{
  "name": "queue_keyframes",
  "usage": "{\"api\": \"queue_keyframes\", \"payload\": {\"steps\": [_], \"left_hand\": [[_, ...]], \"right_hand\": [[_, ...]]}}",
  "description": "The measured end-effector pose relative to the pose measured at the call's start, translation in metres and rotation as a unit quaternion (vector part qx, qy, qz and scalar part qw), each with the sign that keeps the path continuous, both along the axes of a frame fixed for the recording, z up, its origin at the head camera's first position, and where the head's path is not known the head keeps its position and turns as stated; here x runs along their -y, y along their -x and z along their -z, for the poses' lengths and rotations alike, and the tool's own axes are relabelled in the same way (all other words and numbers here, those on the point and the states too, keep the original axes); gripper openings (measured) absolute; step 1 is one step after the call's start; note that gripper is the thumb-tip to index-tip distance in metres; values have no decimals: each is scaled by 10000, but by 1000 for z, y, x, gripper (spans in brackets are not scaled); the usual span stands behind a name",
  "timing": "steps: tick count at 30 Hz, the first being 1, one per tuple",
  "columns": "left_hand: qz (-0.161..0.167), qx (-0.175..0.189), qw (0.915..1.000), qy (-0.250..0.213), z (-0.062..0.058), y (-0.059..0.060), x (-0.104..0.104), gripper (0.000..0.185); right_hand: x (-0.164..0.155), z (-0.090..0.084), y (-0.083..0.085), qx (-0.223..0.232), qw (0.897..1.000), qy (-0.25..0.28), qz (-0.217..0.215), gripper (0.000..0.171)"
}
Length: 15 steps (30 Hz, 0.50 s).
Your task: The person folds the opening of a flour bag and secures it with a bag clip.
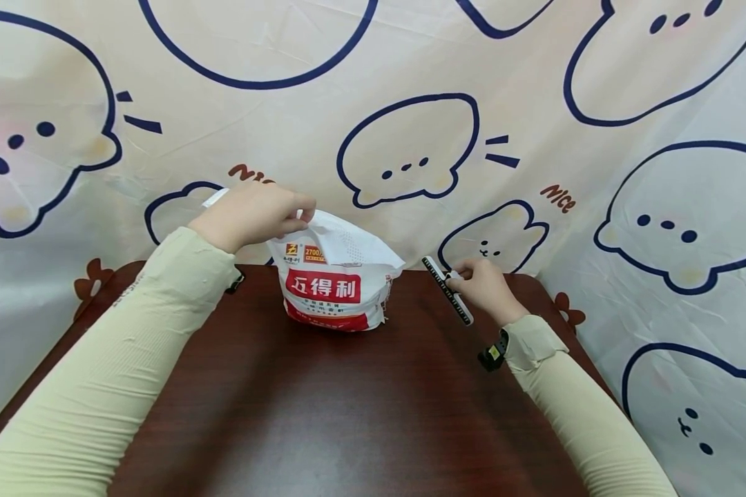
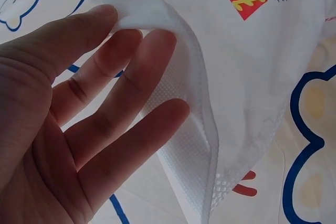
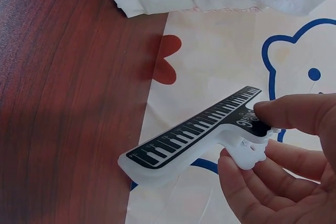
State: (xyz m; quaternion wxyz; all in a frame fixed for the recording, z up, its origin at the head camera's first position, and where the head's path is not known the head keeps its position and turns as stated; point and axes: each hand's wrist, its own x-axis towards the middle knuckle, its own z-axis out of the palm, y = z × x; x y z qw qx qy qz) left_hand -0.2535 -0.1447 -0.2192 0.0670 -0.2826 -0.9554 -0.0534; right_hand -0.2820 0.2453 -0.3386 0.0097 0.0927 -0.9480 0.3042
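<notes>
A white woven flour bag [image 1: 332,276] with red panels and Chinese lettering stands on the table, its top loose. My left hand [image 1: 257,214] pinches the bag's upper edge; in the left wrist view the thumb and fingertips meet on the white rim [image 2: 139,22]. To the right of the bag, my right hand [image 1: 485,286] holds a long clip [image 3: 197,127] by its short handles, thumb above and fingers below. The clip is white with a black piano-key pattern on its bar. It is held above the table, apart from the bag.
The dark reddish-brown wooden table [image 1: 348,407] extends under both arms. Behind it hangs a pale curtain [image 1: 410,62] printed with blue-outlined cartoon figures, close to the table's back edge. More of this cloth runs along both sides.
</notes>
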Motion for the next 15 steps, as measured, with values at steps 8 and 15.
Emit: {"api": "queue_keyframes", "payload": {"steps": [8, 15], "left_hand": [[15, 41, 10000, 35, 0, 1, 0, 13], [3, 66, 10000, 10, 0, 1, 1, 13]], "right_hand": [[1, -5, -1, -140, 9999, 2, 5, 27], [1, -8, -2, -192, 9998, 22, 35, 25]]}}
